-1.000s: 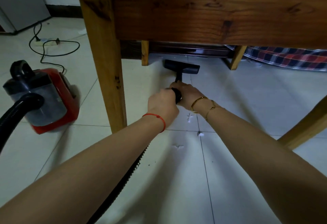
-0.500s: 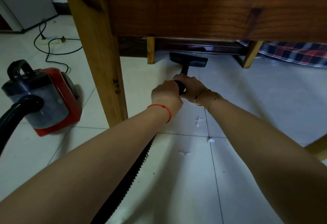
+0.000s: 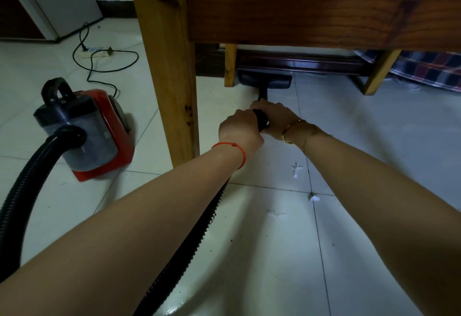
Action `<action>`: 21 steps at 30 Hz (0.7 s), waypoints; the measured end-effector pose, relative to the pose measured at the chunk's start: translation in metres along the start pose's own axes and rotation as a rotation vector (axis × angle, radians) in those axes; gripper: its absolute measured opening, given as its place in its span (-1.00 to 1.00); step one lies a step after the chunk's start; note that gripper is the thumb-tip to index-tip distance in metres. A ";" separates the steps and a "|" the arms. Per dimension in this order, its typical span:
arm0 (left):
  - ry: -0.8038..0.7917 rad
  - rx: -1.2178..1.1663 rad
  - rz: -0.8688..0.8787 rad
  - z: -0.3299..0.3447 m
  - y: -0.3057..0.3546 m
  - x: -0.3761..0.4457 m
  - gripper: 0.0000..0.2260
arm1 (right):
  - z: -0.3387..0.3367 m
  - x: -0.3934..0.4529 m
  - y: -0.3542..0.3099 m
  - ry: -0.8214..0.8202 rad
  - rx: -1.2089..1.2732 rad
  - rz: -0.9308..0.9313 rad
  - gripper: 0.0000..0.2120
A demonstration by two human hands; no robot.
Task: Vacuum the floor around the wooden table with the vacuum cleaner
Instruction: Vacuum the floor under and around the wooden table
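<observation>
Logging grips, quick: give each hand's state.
Left hand: fingers curled round the vacuum wand.
Right hand: gripping the same wand.

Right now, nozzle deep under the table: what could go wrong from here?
1. The floor nozzle sits close beside a far table leg and near the dark baseboard; pushing on could jam or knock it.
2. The hose runs under the left hand and both arms; it may drag the red canister into the near table leg.
3. White debris lies behind the nozzle, likely missed.
</observation>
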State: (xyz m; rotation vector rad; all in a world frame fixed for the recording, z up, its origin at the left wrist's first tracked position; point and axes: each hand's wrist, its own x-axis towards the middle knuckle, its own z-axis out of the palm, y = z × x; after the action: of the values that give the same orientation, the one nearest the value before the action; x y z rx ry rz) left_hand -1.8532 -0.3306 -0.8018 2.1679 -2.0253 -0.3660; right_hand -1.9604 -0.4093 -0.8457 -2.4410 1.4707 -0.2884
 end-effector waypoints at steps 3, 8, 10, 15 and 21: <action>0.015 0.019 0.034 0.000 0.000 -0.014 -0.68 | 0.000 -0.015 -0.004 -0.003 0.029 0.016 -0.66; 0.012 0.018 0.075 0.001 -0.006 -0.051 -0.73 | 0.003 -0.050 -0.022 -0.047 0.039 0.033 -0.61; -0.001 0.018 0.073 -0.002 -0.009 -0.067 -0.76 | 0.004 -0.063 -0.030 -0.045 0.020 0.013 -0.56; 0.020 0.047 0.078 -0.015 -0.022 -0.106 -0.78 | 0.004 -0.091 -0.059 0.005 0.038 -0.081 -0.64; 0.026 0.045 0.064 -0.035 -0.041 -0.151 -0.81 | 0.005 -0.113 -0.098 -0.002 0.017 -0.136 -0.63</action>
State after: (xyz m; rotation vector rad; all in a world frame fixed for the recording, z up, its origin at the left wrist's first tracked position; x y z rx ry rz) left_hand -1.8131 -0.1794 -0.7683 2.1153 -2.1027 -0.2858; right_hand -1.9297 -0.2647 -0.8212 -2.5317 1.2977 -0.3243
